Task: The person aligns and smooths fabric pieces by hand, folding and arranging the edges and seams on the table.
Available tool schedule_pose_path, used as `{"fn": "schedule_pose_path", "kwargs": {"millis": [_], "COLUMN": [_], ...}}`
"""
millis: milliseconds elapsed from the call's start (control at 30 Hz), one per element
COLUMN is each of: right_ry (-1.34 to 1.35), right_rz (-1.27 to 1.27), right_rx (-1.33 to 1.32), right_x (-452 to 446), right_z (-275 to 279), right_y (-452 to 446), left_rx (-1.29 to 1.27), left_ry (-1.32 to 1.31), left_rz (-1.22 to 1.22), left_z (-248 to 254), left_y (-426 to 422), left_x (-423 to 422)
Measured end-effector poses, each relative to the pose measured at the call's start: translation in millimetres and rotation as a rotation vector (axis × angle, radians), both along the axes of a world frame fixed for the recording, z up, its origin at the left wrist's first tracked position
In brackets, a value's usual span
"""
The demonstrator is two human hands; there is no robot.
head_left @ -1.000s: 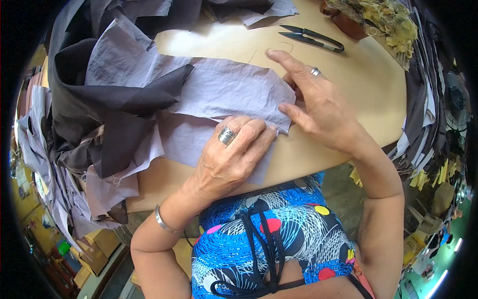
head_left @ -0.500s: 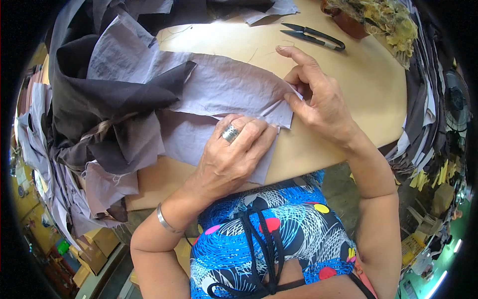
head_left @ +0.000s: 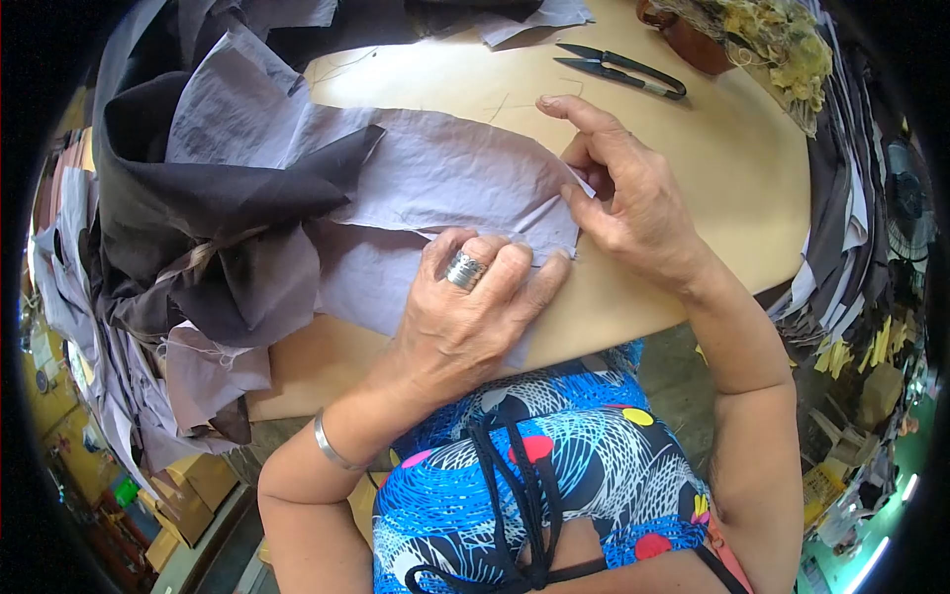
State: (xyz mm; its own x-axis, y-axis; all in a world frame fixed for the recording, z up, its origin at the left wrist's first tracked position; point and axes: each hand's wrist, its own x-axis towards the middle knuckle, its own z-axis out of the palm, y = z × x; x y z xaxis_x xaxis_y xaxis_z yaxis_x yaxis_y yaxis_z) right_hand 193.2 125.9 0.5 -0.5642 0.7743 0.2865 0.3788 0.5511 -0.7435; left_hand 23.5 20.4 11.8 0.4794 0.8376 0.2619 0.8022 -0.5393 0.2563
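Observation:
Two layers of light purple cloth (head_left: 450, 173) lie on the tan table, joined to a dark brown cloth (head_left: 218, 198) bunched at the left. My left hand (head_left: 475, 307), with a wide silver ring, presses on the lower edge of the upper layer, its fingers curled and their tips on the fabric. At the cloth's right end, my right hand (head_left: 633, 193) pinches the corner between thumb and a bent finger, while its index finger points out to the left.
Black thread snips (head_left: 623, 71) lie beyond my right hand on the tan table (head_left: 732, 198). A brown container (head_left: 693, 45) with yellowish scraps stands at the back right. Hanging cloth strips (head_left: 851, 218) line the right side; more cloth (head_left: 89, 307) hangs at the left.
My right hand has closed on the cloth's right corner, which has lifted and folded slightly. My left hand has shifted a little, its fingertips moving right and down.

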Motion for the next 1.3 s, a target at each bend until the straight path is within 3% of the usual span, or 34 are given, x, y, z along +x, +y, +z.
{"fn": "schedule_pose_path", "kwargs": {"millis": [133, 433, 767, 967, 1300], "right_ry": [-0.02, -0.1, -0.213, 0.196, 0.129], "right_rz": [0.017, 0.075, 0.266, 0.209, 0.199], "right_rx": [0.073, 0.067, 0.02, 0.133, 0.077], "right_x": [-0.5, 2.8, -21.6, -24.4, -20.0], "right_z": [-1.9, 5.9, 16.1, -5.9, -4.1], "right_y": [0.6, 4.9, 13.5, 12.2, 9.5], "left_rx": [0.073, 0.132, 0.119, 0.155, 0.147], "left_ry": [0.102, -0.078, 0.021, 0.033, 0.179], "left_rz": [0.014, 0.121, 0.099, 0.06, 0.179], "left_z": [-3.5, -17.2, -8.2, -13.3, -7.6], "left_y": [-1.2, -10.9, -14.2, -12.7, -15.3], "left_x": [7.2, -2.1, -0.8, -3.4, 11.0]}}
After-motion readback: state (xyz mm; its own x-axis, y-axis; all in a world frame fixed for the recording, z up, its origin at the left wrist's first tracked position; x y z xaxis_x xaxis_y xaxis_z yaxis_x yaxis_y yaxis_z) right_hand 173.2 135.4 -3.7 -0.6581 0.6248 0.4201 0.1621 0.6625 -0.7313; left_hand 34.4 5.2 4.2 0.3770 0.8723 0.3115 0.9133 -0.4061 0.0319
